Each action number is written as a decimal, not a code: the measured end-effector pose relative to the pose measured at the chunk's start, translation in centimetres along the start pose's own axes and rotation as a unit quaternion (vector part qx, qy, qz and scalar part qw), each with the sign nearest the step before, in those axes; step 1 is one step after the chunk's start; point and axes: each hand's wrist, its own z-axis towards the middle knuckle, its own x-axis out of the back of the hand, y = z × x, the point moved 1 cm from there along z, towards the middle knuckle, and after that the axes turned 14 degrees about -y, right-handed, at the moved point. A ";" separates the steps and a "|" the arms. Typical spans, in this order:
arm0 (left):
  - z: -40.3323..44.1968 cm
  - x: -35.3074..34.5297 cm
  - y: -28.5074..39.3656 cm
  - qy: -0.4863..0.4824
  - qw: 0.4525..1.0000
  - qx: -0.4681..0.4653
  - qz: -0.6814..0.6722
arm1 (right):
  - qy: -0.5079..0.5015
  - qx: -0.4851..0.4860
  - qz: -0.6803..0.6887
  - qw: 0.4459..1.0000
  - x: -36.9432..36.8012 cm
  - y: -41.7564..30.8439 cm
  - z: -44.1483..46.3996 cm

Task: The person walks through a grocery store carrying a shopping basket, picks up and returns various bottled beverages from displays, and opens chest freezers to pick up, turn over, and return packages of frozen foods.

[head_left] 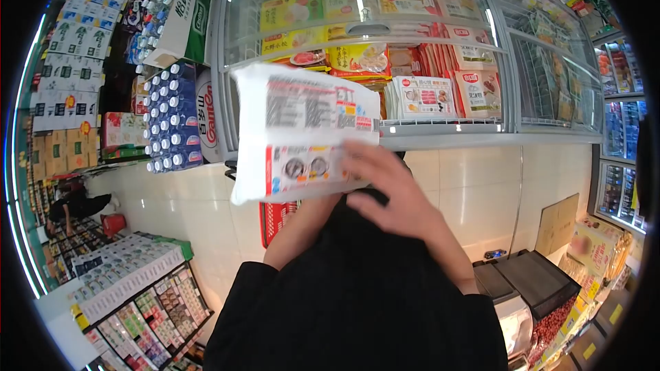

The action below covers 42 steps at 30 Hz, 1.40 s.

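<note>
A white bag of packaged food (302, 117), printed with grey text, red strips and small food pictures, is raised in front of the freezer with its printed side facing me. My left hand (326, 205) supports it from below and behind; the fingers are hidden by the bag. At the bag's lower right edge, my right hand (392, 196) has its fingers spread and somewhat blurred, the tips over the printed face. Whether they press on it I cannot tell. Behind the bag, the freezer (440, 139) holds yellow, red and white food packs (423, 97) under sliding glass.
A red shopping basket (269, 223) is partly visible below the bag. Bottled water packs (172, 120) stand left of the freezer. A low product shelf (148, 309) is at lower left, dark-topped bins (533, 278) at lower right. Another person (75, 207) is far left.
</note>
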 end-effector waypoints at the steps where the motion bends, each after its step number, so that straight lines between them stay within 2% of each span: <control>1: -0.2 0.0 -0.2 0.000 1.000 0.004 -0.002 | 0.059 -0.029 -0.042 0.997 0.7 0.7 0.6; 3: -0.4 0.0 -0.8 0.002 1.000 0.013 -0.011 | 0.163 -0.029 -0.053 0.985 2.0 3.7 2.9; 5: -0.7 -0.4 -1.2 0.014 0.999 0.023 -0.025 | 0.207 -0.064 0.017 0.976 3.2 7.2 5.7; 6: -0.8 -1.0 -1.5 0.030 0.997 0.029 -0.059 | 0.208 -0.062 0.015 0.976 3.9 7.8 6.7; 7: -0.9 -1.2 -2.0 0.028 0.997 0.031 -0.060 | 0.170 -0.091 0.126 0.973 4.2 8.3 7.5; 8: -0.8 -1.3 -2.6 0.067 0.996 0.025 -0.054 | 0.129 -0.119 0.234 0.956 4.2 8.6 7.8; 9: -0.4 -2.0 -2.9 0.103 0.993 0.017 -0.048 | 0.128 -0.121 0.230 0.957 4.3 8.8 7.9; 10: -0.2 -2.7 -3.0 0.099 0.994 0.015 -0.050 | 0.132 -0.169 0.286 0.934 4.1 9.2 7.9; 11: -0.2 -3.3 -3.0 0.156 0.988 -0.008 -0.009 | 0.133 -0.217 0.340 0.905 3.7 9.8 7.9; 12: -0.3 -3.8 -2.8 0.212 0.976 -0.033 0.033 | 0.165 -0.210 0.400 0.877 3.2 10.1 8.4; 13: -0.5 -3.6 -2.7 0.211 0.976 -0.039 0.032 | 0.159 -0.210 0.398 0.879 2.7 10.1 8.6; 15: -0.8 -2.9 -2.1 0.185 0.981 -0.017 0.062 | 0.238 -0.228 0.452 0.829 2.2 9.7 9.0; 17: -0.9 -3.1 -1.5 0.197 0.977 -0.023 0.077 | 0.232 -0.237 0.447 0.831 1.4 11.6 9.4; 19: -1.0 -4.2 -0.6 0.210 0.973 -0.032 0.088 | 0.226 -0.197 0.494 0.816 0.8 12.2 9.6; 21: -1.8 -5.6 0.6 0.237 0.963 -0.023 0.125 | 0.218 -0.158 0.400 0.876 0.8 11.7 9.2; 23: -2.7 -6.4 1.8 0.240 0.959 -0.039 0.142 | 0.286 -0.127 0.593 0.742 0.2 13.7 9.1; 24: -3.1 -6.6 2.6 0.225 0.965 -0.021 0.136 | 0.249 -0.037 0.586 0.770 0.1 16.2 8.5; 25: -3.6 -6.7 3.0 0.211 0.969 -0.001 0.128 | 0.209 -0.031 0.509 0.835 0.2 19.6 7.5; 26: -3.8 -6.8 3.6 0.259 0.956 0.023 0.138 | 0.212 -0.002 0.536 0.817 0.2 21.6 7.2; 27: -3.8 -6.5 4.4 0.257 0.957 0.018 0.136 | 0.219 0.029 0.562 0.798 0.7 21.6 7.3; 28: -3.8 -6.0 5.0 0.260 0.953 0.033 0.153 | 0.222 0.040 0.691 0.687 1.6 21.7 7.2; 30: -3.1 -6.2 5.5 0.293 0.940 0.038 0.169 | 0.182 0.118 0.724 0.655 2.5 20.9 7.0; 31: -2.9 -6.2 5.7 0.291 0.942 0.038 0.164 | 0.278 0.036 0.652 0.705 2.4 17.8 6.7; 35: -2.2 -5.4 6.2 0.283 0.942 0.056 0.174 | 0.276 0.030 0.636 0.720 2.5 17.3 5.9; 37: -2.4 -4.4 5.9 0.285 0.940 0.064 0.174 | 0.311 -0.036 0.576 0.755 2.8 16.7 5.2; 38: -2.6 -3.4 6.1 0.245 0.950 0.080 0.178 | 0.317 -0.036 0.573 0.755 3.4 16.3 4.7; 39: -2.4 -2.9 6.1 0.204 0.957 0.096 0.183 | 0.236 0.058 0.646 0.723 4.1 15.2 4.0; 40: -1.9 -3.0 5.6 0.200 0.957 0.101 0.184 | 0.160 0.107 0.677 0.710 4.8 14.3 3.3; 41: -1.4 -3.1 5.0 0.240 0.921 0.021 0.307 | 0.081 0.148 0.700 0.694 5.6 13.4 2.6; 42: -1.2 -3.2 4.5 0.275 0.863 -0.061 0.420 | 0.168 0.024 0.672 0.721 5.7 12.6 0.9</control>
